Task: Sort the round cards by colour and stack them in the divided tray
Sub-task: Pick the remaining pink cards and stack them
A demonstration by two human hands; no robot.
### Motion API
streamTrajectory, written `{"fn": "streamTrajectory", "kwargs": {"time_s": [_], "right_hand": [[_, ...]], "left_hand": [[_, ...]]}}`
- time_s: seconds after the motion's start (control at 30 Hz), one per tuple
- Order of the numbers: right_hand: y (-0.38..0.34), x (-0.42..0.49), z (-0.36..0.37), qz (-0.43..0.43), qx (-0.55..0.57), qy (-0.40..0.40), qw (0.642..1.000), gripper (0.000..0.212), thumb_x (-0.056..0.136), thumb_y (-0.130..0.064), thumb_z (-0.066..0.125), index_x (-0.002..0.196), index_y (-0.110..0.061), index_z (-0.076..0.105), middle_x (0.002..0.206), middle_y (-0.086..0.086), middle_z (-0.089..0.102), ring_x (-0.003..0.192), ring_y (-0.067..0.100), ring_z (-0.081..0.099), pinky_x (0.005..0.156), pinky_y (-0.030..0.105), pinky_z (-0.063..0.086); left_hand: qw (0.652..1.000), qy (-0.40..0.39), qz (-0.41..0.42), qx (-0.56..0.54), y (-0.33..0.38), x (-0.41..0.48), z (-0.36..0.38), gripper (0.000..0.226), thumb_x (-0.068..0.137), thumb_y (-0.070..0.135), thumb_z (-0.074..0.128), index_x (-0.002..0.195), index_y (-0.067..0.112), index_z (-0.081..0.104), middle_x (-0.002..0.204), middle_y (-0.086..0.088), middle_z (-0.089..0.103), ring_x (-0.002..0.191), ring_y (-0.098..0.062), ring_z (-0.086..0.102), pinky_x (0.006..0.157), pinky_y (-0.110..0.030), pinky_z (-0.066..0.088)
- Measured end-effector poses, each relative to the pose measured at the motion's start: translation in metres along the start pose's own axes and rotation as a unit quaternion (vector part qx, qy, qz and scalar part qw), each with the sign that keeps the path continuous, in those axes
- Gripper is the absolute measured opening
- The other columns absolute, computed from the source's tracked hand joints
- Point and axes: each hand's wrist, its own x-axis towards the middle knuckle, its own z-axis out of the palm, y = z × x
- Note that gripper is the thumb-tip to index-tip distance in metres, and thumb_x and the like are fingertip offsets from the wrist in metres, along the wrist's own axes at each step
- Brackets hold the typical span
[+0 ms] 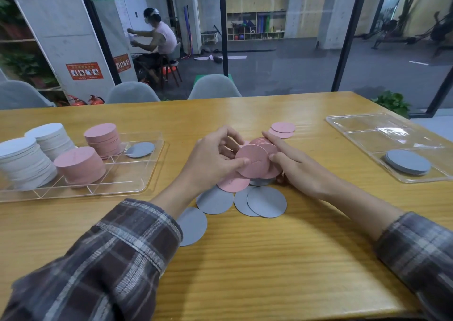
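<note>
In the head view, the left hand (215, 156) and the right hand (301, 169) are meeting over the middle of the wooden table (245, 271). Both are pinching a bunch of pink cards (255, 160) between thumbs and fingers, lifted and tilted up. Beneath them, loose grey cards (266, 202) are lying overlapped on the table, with one loose pink card (232, 184) among them. Two more pink cards (283, 128) are sitting just beyond the hands. The left divided tray (122, 181) is holding two white stacks (27, 164), two pink stacks (81, 166) and a single grey card (141, 149). The right tray (367, 129) is holding a grey stack (408, 162).
</note>
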Motion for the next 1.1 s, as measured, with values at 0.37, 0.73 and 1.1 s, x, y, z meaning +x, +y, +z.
{"fn": "streamTrajectory", "kwargs": {"time_s": [0.37,0.73,1.1], "right_hand": [[0.003,0.001,0.001,-0.038,-0.119,-0.02,0.992,0.078,0.1,-0.025,0.061,0.163,-0.025,0.014,0.153,-0.01,0.043,0.135,0.007,0.043,0.105,0.018,0.034],[0.004,-0.001,0.004,-0.032,-0.112,-0.025,0.993,0.079,0.1,-0.024,0.061,0.162,-0.028,0.012,0.156,-0.011,0.037,0.136,0.004,0.04,0.103,0.015,0.031],[0.005,-0.002,-0.002,-0.059,-0.197,0.016,0.978,0.076,0.1,-0.024,0.061,0.162,-0.027,0.017,0.158,-0.008,0.038,0.133,0.007,0.041,0.095,0.012,0.028]], "left_hand": [[0.996,0.011,0.086,0.026,0.0,0.0,0.012,0.033,0.08,-0.003,0.084,0.107,0.016,0.082,0.097,0.001,0.073,0.083,-0.007,0.07,0.077,-0.022,0.06],[0.999,-0.021,0.039,-0.004,-0.002,0.002,0.005,0.025,0.084,-0.001,0.079,0.103,0.016,0.077,0.098,0.005,0.078,0.093,-0.01,0.074,0.083,-0.027,0.061],[0.962,-0.148,-0.047,0.226,-0.018,0.003,-0.031,0.032,0.077,0.045,0.088,0.106,0.037,0.077,0.097,0.013,0.07,0.079,-0.007,0.063,0.07,-0.013,0.046]]}}
